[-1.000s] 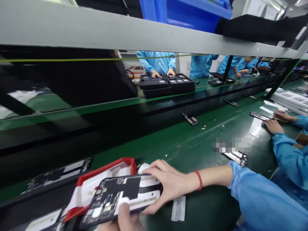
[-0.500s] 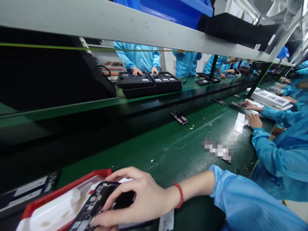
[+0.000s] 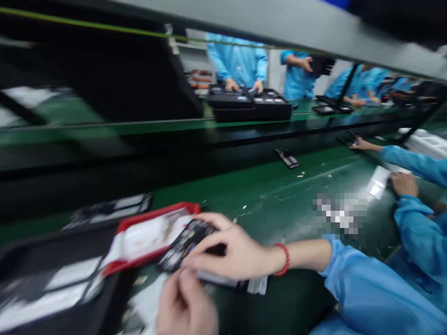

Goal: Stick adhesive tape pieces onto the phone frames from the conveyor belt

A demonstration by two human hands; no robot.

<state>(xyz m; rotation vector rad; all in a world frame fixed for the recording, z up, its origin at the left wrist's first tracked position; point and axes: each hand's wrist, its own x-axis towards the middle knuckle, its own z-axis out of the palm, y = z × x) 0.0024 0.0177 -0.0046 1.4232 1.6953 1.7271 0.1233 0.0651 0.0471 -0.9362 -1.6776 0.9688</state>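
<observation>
My right hand (image 3: 237, 251), with a red bead bracelet (image 3: 284, 260) on its wrist, holds an opened phone (image 3: 178, 249) tilted, its inner parts showing. My left hand (image 3: 188, 307) is closed in a pinch at the phone's near end, against the right fingertips. What lies between the left fingers is hidden and blurred. Just behind the phone is a red-rimmed tray (image 3: 120, 267) with a white container (image 3: 145, 239) in it. Under my right hand, a small silvery packet (image 3: 257, 284) lies on the green bench.
To the left, a black tray (image 3: 45, 260) holds phone parts with pale strips, and another opened phone (image 3: 129, 207) lies behind. A further phone part (image 3: 287, 157) sits mid-bench. Co-workers' hands (image 3: 404, 184) work at right and across the bench. A shelf beam (image 3: 279, 23) crosses overhead.
The view has swung left and down, so the bench shifts right. My left hand has come into fuller view at the phone's near end. A co-worker at right has reached farther across the bench.
</observation>
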